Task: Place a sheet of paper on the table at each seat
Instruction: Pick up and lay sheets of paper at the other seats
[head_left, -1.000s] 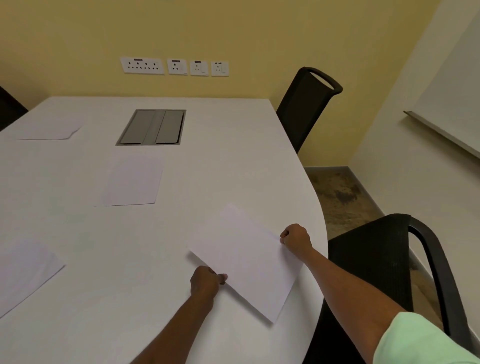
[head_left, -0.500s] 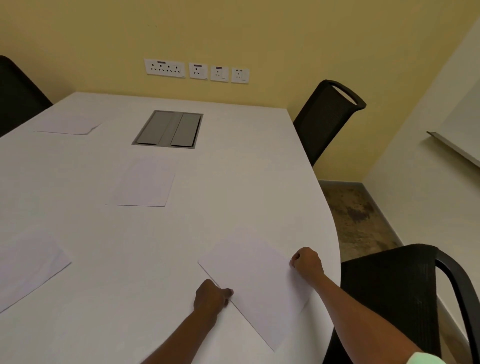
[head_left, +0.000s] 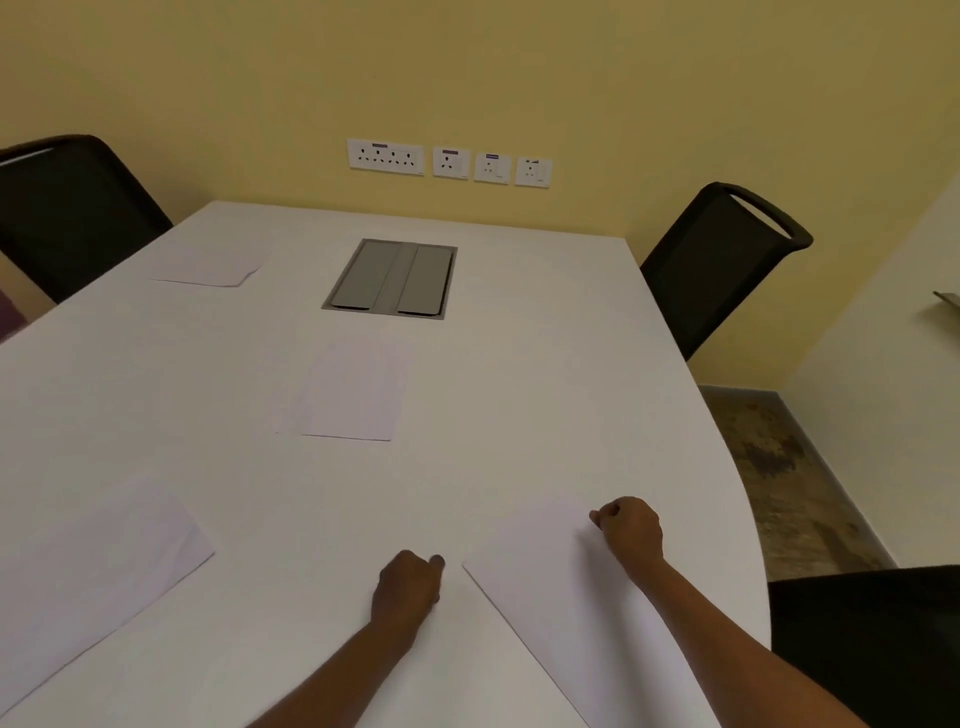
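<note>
The sheet of paper (head_left: 566, 587) I'm working with lies flat on the white table (head_left: 519, 405) near its curved right edge, turned at an angle, its near corner cut off by the bottom of my view. My right hand (head_left: 629, 530) rests on its far right part with the fingers curled into a loose fist — whether they pinch the paper's edge I cannot tell. My left hand (head_left: 408, 587) sits on the bare table just beside the sheet's left corner, fingers curled under and thumb forward, apart from the paper. Three more sheets lie on the table: one at the centre (head_left: 353, 389), one at the left edge (head_left: 93, 571), partly cut off, and one at the far left (head_left: 205, 265) before a black chair (head_left: 72, 208). A grey hatch (head_left: 390, 278) set in the tabletop is closed, so what is inside is hidden. A second black chair (head_left: 722, 260) stands at the far right; a third (head_left: 872, 644) is cropped at lower right. Wall sockets (head_left: 449, 162) line the yellow wall.
</note>
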